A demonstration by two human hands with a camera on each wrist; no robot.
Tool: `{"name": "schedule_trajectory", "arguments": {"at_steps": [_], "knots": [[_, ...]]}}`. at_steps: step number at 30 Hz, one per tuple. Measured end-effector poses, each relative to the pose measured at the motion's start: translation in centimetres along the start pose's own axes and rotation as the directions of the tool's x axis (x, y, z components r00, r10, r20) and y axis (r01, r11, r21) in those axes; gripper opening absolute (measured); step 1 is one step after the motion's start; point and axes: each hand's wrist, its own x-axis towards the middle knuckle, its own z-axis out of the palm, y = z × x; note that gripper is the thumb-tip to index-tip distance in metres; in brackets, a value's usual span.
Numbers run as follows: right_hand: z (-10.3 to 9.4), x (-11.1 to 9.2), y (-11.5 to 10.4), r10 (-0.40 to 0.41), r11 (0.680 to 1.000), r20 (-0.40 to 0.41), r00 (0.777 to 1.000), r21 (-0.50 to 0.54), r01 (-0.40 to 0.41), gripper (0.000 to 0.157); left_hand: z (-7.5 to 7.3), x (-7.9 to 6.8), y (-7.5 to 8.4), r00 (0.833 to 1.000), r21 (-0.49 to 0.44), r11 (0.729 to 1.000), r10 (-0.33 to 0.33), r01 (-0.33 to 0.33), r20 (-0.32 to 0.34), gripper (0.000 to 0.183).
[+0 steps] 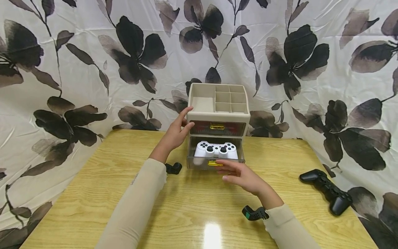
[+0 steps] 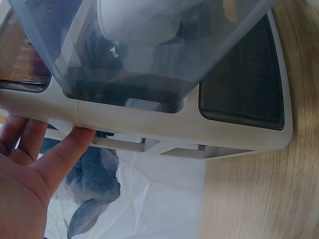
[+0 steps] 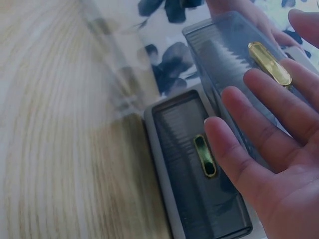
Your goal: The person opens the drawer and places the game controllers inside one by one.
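Note:
A cream desktop drawer unit (image 1: 202, 117) stands against the floral cloth. Its clear, smoky drawer (image 1: 199, 164) below the top one is pulled out, and a white game controller (image 1: 216, 150) lies inside. At the unit's left side, my left hand (image 1: 174, 135) rests with fingertips on the cream frame, fingers fairly straight. My right hand (image 1: 244, 177) is at the open drawer's front, fingers extended by the yellow handle (image 1: 214, 163). In the right wrist view, those fingers lie beside the gold handle (image 3: 269, 63) without curling round it; whether they touch is hard to tell.
A black game controller (image 1: 326, 192) lies at the right of the wooden table (image 1: 186, 214). The unit's top holds divided compartments (image 1: 230, 98). A shut top drawer (image 1: 202, 128) sits above the open one, and another shut drawer (image 3: 184, 149) shows below it.

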Motion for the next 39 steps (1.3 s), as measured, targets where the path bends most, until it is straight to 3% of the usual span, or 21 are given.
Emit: {"name": "schedule_trajectory", "arguments": {"at_steps": [22, 39], "knots": [[-0.7, 1.4, -0.1, 0.048, 0.999, -0.057, 0.997, -0.014, -0.049, 0.049, 0.0, 0.1, -0.3, 1.0, -0.004, 1.0, 0.003, -0.003, -0.003, 0.055], [-1.1, 2.9, 0.4, 0.037, 0.999, -0.14, 0.989, -0.011, -0.039, 0.051, -0.1, -0.1, -0.1, 1.0, -0.015, 1.0, 0.002, -0.002, 0.005, 0.056]]}}
